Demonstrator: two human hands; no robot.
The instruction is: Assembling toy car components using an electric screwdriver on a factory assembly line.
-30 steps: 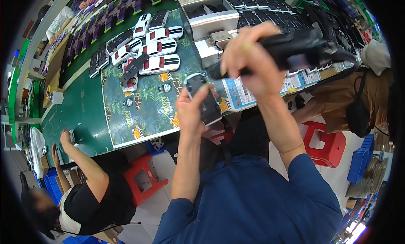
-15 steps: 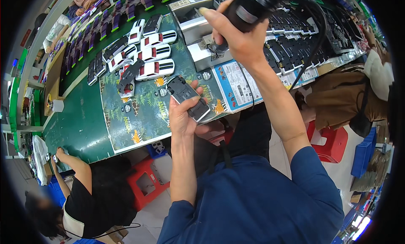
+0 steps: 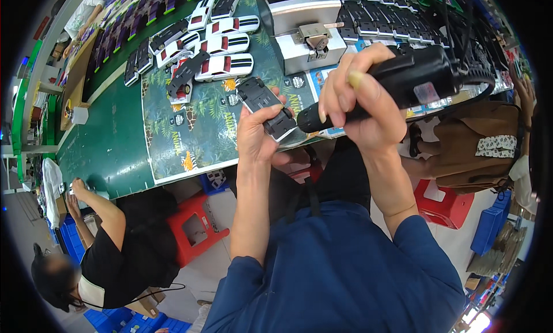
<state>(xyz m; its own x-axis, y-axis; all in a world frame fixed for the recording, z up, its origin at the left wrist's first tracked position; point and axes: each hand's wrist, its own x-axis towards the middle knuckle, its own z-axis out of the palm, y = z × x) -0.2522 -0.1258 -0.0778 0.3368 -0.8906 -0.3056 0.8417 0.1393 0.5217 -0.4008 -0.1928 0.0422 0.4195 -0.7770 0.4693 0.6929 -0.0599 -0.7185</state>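
At far left a co-worker (image 3: 112,246) in black sits by the green table (image 3: 118,151). White toy cars (image 3: 224,67) cluster on a patterned mat (image 3: 201,126). The left hand (image 3: 254,128) grips one upturned car (image 3: 259,97), black underside showing, above the mat's near edge. Beyond stands a metal box (image 3: 311,16). The right hand (image 3: 366,97) wraps around a black power screwdriver (image 3: 423,74), its nose beside the upturned car; whether they touch, I cannot tell.

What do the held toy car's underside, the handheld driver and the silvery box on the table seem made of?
Toy car underside: likely plastic, matte black with moulded relief.
Driver: probably plastic, black with soft highlights.
Silvery box: looks like metal, grey sheen, crisp edges.
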